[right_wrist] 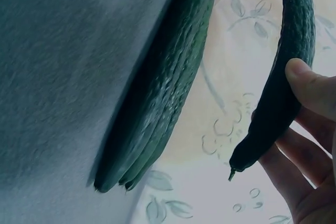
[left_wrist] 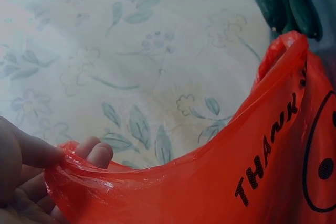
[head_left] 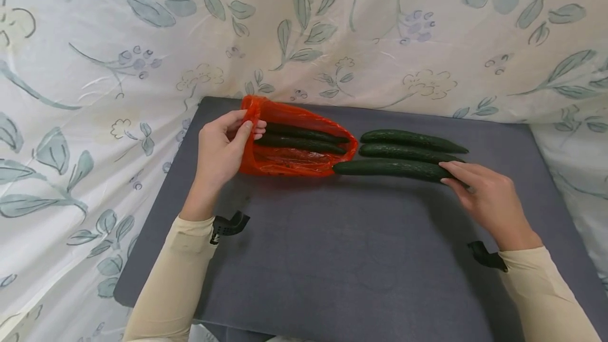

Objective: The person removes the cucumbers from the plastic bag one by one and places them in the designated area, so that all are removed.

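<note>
My left hand (head_left: 220, 146) pinches the upper rim of a red plastic bag (head_left: 296, 169) between thumb and fingers, with some fingertips inside the mouth. Two dark green cucumbers (head_left: 304, 144) lie inside the bag. In the left wrist view, black "THANK" lettering (left_wrist: 268, 153) runs along the bag's side. My right hand (head_left: 486, 197) holds another cucumber (head_left: 385, 168) near its stem end, thumb on one side and fingers on the other. That cucumber's far tip is at the edge of the bag's mouth. In the right wrist view, the held cucumber (right_wrist: 278, 98) appears raised, its short stem showing.
Two more cucumbers (head_left: 413, 139) lie side by side on the dark grey table (head_left: 332, 257), to the right of the bag and behind the held one. Leaf-patterned cloth (head_left: 304, 30) hangs behind the table and along its sides.
</note>
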Available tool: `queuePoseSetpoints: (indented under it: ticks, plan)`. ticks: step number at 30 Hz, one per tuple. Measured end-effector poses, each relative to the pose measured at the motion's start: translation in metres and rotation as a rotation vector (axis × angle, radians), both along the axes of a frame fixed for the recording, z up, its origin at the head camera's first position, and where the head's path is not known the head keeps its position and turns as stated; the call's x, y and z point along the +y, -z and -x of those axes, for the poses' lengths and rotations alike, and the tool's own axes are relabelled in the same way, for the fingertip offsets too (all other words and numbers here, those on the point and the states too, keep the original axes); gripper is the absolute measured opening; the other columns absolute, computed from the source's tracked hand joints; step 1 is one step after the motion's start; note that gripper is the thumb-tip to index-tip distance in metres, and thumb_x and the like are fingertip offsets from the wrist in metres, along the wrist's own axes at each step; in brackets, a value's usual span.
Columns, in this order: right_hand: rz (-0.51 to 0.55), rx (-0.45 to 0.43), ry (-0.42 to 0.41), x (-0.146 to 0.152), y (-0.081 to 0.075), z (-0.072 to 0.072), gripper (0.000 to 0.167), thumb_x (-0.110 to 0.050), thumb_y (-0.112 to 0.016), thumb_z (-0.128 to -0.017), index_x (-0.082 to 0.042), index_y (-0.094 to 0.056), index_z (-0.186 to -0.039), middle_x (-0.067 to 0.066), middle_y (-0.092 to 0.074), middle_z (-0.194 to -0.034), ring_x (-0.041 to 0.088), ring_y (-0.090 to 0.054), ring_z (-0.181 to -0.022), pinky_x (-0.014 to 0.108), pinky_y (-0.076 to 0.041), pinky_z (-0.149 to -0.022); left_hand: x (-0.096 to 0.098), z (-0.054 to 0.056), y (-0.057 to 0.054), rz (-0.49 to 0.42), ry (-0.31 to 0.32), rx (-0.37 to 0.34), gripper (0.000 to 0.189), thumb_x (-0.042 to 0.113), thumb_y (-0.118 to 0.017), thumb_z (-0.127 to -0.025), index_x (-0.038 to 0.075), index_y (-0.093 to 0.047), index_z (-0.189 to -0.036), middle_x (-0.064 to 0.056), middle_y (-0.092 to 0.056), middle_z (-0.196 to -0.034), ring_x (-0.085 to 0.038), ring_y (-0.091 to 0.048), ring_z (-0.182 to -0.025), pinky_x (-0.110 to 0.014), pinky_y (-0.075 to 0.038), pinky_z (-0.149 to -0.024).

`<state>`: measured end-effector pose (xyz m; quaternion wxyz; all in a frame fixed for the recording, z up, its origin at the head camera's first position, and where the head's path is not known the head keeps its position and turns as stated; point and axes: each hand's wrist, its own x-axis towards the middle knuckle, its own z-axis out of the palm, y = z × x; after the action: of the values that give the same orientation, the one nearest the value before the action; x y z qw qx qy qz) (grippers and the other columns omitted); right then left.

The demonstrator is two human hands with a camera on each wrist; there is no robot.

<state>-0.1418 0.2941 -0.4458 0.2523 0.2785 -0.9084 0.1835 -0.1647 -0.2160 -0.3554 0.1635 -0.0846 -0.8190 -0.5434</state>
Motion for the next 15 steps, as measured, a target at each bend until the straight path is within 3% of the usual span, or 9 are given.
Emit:
queuePoseSetpoints:
  ticks: [10,15]
  plan:
    - [-0.031,-0.027,-0.012,0.017,0.019,0.0,0.072,-0.063,-0.04,-0.113,-0.005,-0.079,-0.129,0.019,-0.079,-0.113,0.037,-0.077,-0.083,0.055,-0.056,-0.058,-0.001,-0.001,0.0,-0.009,0.01,0.002,0.023,0.003,-0.065,-0.108,-0.005,-0.075,-0.126,-0.015,-0.08,-0.106,-0.017,-0.079,-0.089,-0.028,-0.064,-0.089]
    - [-0.046,-0.055,-0.032,0.023,0.029,0.0,0.069,-0.061,-0.042,-0.111,-0.005,-0.079,-0.129,0.02,-0.079,-0.112,0.039,-0.077,-0.084,0.058,-0.06,-0.061,-0.003,-0.002,0.0,-0.012,0.001,-0.001,0.022,0.004,-0.065,-0.108,-0.004,-0.076,-0.126,-0.014,-0.08,-0.107,-0.018,-0.079,-0.089,-0.028,-0.063,-0.09]
